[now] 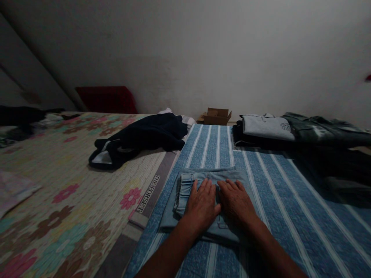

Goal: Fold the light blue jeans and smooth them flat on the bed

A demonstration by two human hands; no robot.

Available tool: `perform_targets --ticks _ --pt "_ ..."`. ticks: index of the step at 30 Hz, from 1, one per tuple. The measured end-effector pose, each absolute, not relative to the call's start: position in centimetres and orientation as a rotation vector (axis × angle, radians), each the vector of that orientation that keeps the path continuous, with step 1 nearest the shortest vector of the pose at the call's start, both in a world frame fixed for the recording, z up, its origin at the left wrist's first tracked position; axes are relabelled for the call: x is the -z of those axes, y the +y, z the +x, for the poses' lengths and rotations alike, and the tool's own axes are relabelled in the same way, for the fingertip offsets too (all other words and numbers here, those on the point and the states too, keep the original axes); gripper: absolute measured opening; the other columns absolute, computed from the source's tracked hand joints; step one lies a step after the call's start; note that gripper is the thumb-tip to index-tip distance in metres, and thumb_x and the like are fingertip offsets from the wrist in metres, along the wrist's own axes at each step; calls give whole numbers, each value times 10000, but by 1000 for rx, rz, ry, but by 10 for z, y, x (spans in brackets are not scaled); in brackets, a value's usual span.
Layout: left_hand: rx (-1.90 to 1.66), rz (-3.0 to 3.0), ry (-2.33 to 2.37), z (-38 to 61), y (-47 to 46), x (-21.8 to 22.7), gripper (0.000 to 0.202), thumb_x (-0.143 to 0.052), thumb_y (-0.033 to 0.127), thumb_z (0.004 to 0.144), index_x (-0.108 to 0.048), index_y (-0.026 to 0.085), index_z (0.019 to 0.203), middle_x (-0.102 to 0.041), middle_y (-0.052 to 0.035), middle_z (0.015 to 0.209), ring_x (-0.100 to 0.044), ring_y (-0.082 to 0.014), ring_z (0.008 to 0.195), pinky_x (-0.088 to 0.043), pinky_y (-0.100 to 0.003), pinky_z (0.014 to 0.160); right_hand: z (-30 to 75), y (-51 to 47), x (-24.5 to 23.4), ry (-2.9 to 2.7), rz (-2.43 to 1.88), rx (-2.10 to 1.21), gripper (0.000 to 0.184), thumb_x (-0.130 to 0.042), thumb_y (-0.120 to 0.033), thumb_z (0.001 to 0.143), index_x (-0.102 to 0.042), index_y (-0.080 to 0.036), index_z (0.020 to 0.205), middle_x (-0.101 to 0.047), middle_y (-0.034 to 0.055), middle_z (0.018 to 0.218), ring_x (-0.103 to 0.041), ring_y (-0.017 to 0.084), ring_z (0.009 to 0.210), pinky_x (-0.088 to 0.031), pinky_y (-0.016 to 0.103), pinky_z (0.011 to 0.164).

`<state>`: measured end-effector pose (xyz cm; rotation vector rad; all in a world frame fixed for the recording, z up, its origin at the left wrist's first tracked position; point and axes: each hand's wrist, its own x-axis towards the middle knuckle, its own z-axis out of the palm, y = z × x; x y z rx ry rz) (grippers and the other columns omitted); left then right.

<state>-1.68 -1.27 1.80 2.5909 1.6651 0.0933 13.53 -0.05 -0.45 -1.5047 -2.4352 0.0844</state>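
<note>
On the striped sheet [290, 200], left hand [201, 204] and right hand [236, 202] rest open, flat on folded jeans [185, 189], holding nothing. Denim judged soft, weighty; grip side edges.

Folded jeans [185, 187]: pale blue denim
Striped sheet [290, 208]: mid blue with thin white stripes running lengthwise
Bedspread [58, 181]: cream, strewn with pink, teal and brown flowers
Bedspread border [166, 166]: grey, black lettering
Jacket [145, 137]: navy, nearly black, white lining
Folded shirt [265, 127]: light grey, small dark print
Rumpled garment [321, 129]: dull green-grey
Box [216, 116]: cardboard brown
Cushion [107, 99]: dark red
Wall [203, 50]: plain off-white
</note>
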Motion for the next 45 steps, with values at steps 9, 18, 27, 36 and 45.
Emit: perform_targets --ticks 9,18,27,36,45 --pt "-104 2615 1740 -34 -21 -12 605 -403 526 916 -439 128 1370 -422 -137 1450 -264 -277 1397 -123 -567 1140 136 1 10 -2445 -1510 -48 378 -308 -167 967 -484 -142 1301 -557 89 1308 -420 285 1262 -210 483 1055" --pt "-103 2617 1738 -33 -19 -10 601 -382 535 918 -443 136 1364 -453 -137 1429 -271 -282 1392 -114 -564 1137 137 1 12 -2453 -1494 -23 363 -358 -162 950 -507 -155 1281 -561 88 1307 -428 283 1260 -225 485 1052" --pt "-118 2622 1734 -34 -19 -10 600 -365 541 923 -448 133 1355 -455 -140 1427 -283 -279 1385 -114 -570 1130 136 -1 9 -2443 -1494 -10 361 -358 -153 950 -514 -161 1275 -564 100 1299 -430 278 1262 -241 488 1047" --pt "-115 2623 1740 -33 -21 -12 586 -370 532 924 -456 146 1356 -446 -131 1436 -278 -274 1390 -113 -558 1137 136 -2 6 -2435 -1492 -19 346 -380 -158 951 -517 -168 1268 -573 98 1283 -432 270 1259 -241 480 1051" --pt "-93 2632 1743 -34 -20 -10 600 -374 536 921 -442 143 1370 -451 -132 1432 -271 -275 1393 -120 -565 1137 135 -2 4 -2432 -1504 -52 331 -378 -161 952 -538 -181 1241 -569 81 1291 -436 277 1252 -233 482 1053"
